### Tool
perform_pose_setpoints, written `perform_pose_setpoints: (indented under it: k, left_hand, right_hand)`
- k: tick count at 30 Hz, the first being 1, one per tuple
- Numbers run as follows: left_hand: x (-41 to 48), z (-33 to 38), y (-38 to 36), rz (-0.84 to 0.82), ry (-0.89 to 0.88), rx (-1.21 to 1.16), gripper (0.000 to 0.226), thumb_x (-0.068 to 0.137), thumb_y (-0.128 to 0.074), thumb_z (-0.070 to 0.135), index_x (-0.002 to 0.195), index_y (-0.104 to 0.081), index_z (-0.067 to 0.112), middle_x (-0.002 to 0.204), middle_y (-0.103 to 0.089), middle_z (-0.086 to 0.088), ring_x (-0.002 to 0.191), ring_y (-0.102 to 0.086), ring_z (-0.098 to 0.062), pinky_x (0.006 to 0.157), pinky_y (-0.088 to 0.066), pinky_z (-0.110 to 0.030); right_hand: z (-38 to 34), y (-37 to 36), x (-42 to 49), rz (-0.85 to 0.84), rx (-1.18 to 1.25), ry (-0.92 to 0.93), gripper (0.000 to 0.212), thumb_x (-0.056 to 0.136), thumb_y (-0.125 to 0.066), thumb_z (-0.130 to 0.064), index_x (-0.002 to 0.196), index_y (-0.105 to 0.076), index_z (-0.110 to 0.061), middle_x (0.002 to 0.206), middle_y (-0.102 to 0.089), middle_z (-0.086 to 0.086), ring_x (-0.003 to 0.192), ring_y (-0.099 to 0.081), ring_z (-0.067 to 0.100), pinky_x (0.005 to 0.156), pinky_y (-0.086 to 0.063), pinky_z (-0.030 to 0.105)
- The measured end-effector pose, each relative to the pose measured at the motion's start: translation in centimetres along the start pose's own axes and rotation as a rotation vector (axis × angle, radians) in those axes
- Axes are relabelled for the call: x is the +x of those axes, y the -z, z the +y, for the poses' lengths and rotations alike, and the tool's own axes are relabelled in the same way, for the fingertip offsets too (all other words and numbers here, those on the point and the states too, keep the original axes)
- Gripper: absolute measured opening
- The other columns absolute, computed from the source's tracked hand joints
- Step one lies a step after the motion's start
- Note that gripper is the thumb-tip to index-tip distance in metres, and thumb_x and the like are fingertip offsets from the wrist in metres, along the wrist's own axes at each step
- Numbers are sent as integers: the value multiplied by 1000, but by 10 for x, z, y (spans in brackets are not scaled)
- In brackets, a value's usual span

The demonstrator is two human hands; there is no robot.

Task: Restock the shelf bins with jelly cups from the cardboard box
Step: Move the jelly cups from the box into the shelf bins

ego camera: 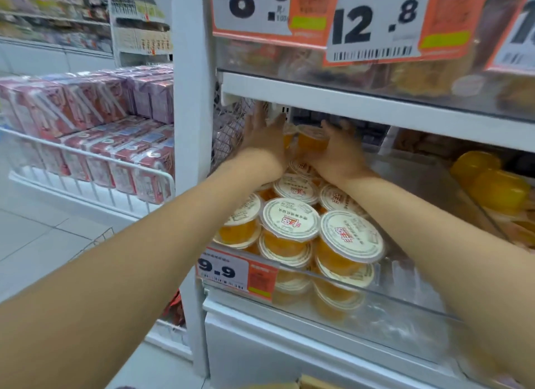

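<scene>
Both my arms reach deep into a clear plastic shelf bin (405,299) that holds several orange jelly cups (291,223) with white printed lids, stacked in layers. My left hand (262,136) lies flat with fingers spread against the left side of the cups at the back of the bin. My right hand (337,154) is cupped around an orange jelly cup (311,139) at the back, which sits between the two hands. The cardboard box (292,384) shows only as a thin strip at the bottom edge.
A white shelf board (376,107) hangs low over my hands. A white upright post (191,99) stands left of the bin, a wire mesh (228,128) behind it. Yellow jelly domes (492,183) fill the neighbouring bin on the right. Pink drink cartons (95,136) fill the left rack.
</scene>
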State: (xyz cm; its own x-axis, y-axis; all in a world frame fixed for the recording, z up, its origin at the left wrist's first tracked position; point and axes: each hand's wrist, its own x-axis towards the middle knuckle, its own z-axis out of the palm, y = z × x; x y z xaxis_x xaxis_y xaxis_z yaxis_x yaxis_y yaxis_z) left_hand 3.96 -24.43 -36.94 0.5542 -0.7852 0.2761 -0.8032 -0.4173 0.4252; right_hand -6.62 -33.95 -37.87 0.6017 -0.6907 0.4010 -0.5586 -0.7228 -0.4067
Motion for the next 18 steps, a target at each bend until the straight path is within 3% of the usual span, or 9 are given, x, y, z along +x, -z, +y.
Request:
perform_pose_setpoints:
  k: [4,8,18]
  left_hand:
    - [-11,-8,4,-100,-109,79,58,104,-31,35,155,-6,24,162,6,-2,148,11,-28,119,-3,-43]
    - [-11,-15,0,-126,-113,84,62,104,-29,37,154,5,26,161,15,3,147,18,-23,119,-1,-44]
    - [3,-11,-2,-139,-99,63,61,104,-32,34,155,2,25,161,12,2,147,19,-25,119,-1,-48]
  right_hand:
    - [-1,2,-6,32,-10,134,43,100,-45,-36,140,-49,-21,141,-50,7,128,-46,28,106,-36,38]
    - [3,-6,9,13,-87,161,42,102,-35,-16,142,-45,-25,140,-51,7,127,-47,28,105,-40,43]
    - [6,-7,18,-61,-187,179,49,101,-41,-36,148,-32,-27,154,-34,-1,142,-29,24,114,-27,43]
